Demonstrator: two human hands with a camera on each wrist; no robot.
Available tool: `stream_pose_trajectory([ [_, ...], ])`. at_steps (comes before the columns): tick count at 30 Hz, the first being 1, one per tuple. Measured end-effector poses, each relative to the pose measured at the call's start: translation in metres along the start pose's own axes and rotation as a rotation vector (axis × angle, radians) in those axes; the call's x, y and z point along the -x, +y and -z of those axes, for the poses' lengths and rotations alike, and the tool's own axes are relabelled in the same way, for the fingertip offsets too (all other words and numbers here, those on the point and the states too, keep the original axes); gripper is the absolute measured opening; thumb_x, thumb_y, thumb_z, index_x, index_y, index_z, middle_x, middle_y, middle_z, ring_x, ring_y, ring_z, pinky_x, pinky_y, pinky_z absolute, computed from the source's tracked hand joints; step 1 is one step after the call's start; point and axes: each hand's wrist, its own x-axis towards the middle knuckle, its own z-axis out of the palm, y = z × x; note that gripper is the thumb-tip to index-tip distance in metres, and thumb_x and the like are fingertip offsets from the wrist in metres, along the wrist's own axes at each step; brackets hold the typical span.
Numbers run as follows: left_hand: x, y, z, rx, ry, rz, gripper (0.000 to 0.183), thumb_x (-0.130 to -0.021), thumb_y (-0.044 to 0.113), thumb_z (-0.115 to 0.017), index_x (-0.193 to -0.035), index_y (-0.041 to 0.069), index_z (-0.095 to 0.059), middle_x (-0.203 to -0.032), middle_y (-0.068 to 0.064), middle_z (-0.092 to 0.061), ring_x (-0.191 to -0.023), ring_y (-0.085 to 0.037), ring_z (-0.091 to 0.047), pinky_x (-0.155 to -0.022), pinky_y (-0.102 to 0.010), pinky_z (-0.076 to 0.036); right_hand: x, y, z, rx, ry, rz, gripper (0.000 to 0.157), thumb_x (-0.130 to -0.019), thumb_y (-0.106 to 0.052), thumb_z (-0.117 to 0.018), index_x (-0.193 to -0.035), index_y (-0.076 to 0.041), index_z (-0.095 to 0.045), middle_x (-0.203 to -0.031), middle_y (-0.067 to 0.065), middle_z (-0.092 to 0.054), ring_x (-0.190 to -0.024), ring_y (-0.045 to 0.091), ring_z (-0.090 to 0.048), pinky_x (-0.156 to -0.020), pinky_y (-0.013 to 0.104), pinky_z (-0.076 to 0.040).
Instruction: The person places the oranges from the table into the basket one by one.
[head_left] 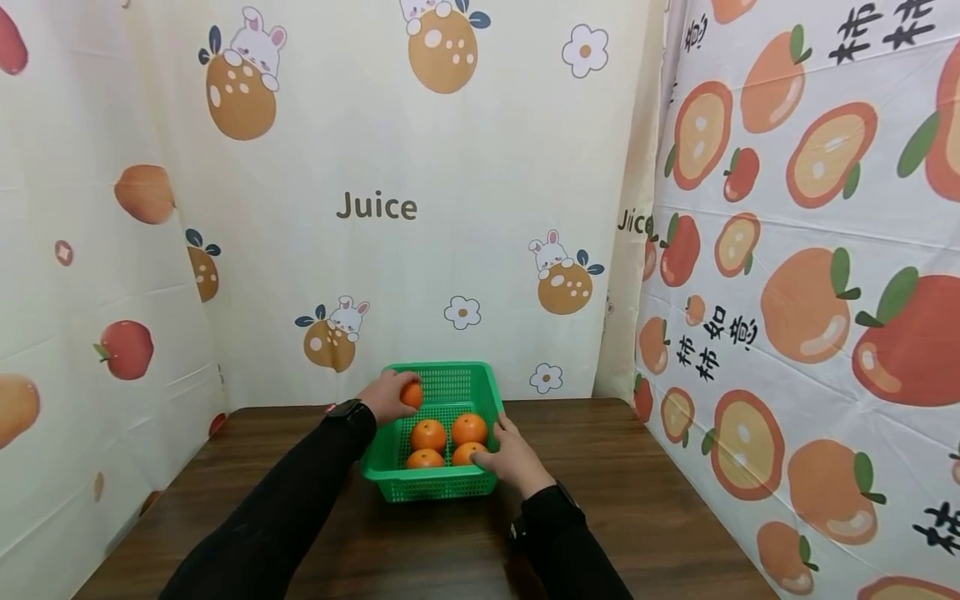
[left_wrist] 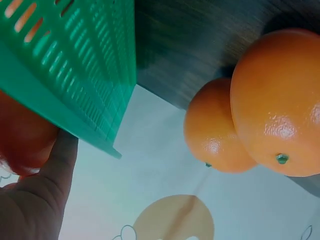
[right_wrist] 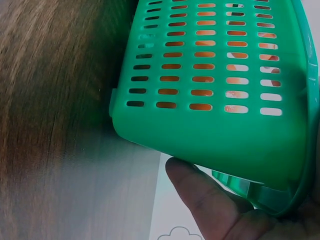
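A green slotted plastic basket [head_left: 453, 385] holds several oranges [head_left: 428, 436]. Over its left rim my left hand [head_left: 385, 396] pinches another orange [head_left: 411, 395]. In the left wrist view this orange [left_wrist: 25, 135] is partly hidden by the rim, and a finger lies along it. My right hand [head_left: 517, 458] grips the right rim, with the thumb over the edge near the front-right orange [head_left: 468, 453]. One fingertip touches the outer wall [right_wrist: 200, 135] in the right wrist view. Two more oranges [left_wrist: 275, 105] sit outside the basket in the left wrist view; my left arm hides most of that spot in the head view.
The basket stands on a dark brown wooden table [head_left: 600, 467]. A pale printed cloth [head_left: 480, 250] hangs right behind it. More fruit-patterned cloth [head_left: 750, 333] closes in the right side, and a similar sheet [head_left: 90, 292] the left.
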Motion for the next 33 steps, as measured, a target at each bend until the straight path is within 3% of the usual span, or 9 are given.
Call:
stream_pose_trajectory([
  [8,-0.008,-0.01,0.002,-0.031,-0.015,-0.011,0.063,-0.089,0.02,-0.087,-0.147,0.014,-0.062,-0.139,-0.025,-0.057,-0.107,-0.035,-0.063,-0.093,-0.052,-0.055,-0.001,0.002,0.0,0.002,-0.004,-0.009,0.085,-0.1,-0.038,-0.072,-0.164,0.001,-0.034,-0.18,0.009,-0.015,-0.161,0.044,-0.028,-0.123,0.063,-0.036],
  [18,-0.014,-0.012,0.0,-0.115,-0.03,-0.038,0.061,-0.087,0.016,-0.089,-0.143,0.014,-0.066,-0.134,-0.022,-0.063,-0.109,-0.034,-0.062,-0.095,-0.053,-0.055,-0.004,0.002,0.0,0.014,-0.008,-0.005,0.085,-0.1,-0.039,-0.073,-0.164,0.002,-0.034,-0.18,0.009,-0.014,-0.161,0.043,-0.029,-0.124,0.061,-0.036],
  [24,-0.016,-0.004,0.001,-0.224,-0.069,-0.066,0.059,-0.084,0.012,-0.09,-0.14,0.012,-0.068,-0.129,-0.022,-0.064,-0.103,-0.033,-0.064,-0.092,-0.05,-0.057,-0.004,0.001,0.001,0.002,-0.012,-0.006,0.084,-0.1,-0.038,-0.072,-0.164,0.002,-0.034,-0.18,0.009,-0.015,-0.161,0.043,-0.028,-0.124,0.062,-0.034],
  [33,-0.021,-0.004,-0.007,-0.345,-0.121,-0.13,0.048,-0.087,0.009,-0.086,-0.132,0.018,-0.072,-0.127,-0.02,-0.066,-0.096,-0.033,-0.064,-0.083,-0.049,-0.057,-0.006,0.002,0.001,0.001,-0.015,-0.015,0.084,-0.1,-0.039,-0.073,-0.164,0.001,-0.035,-0.18,0.008,-0.015,-0.161,0.042,-0.028,-0.125,0.062,-0.034],
])
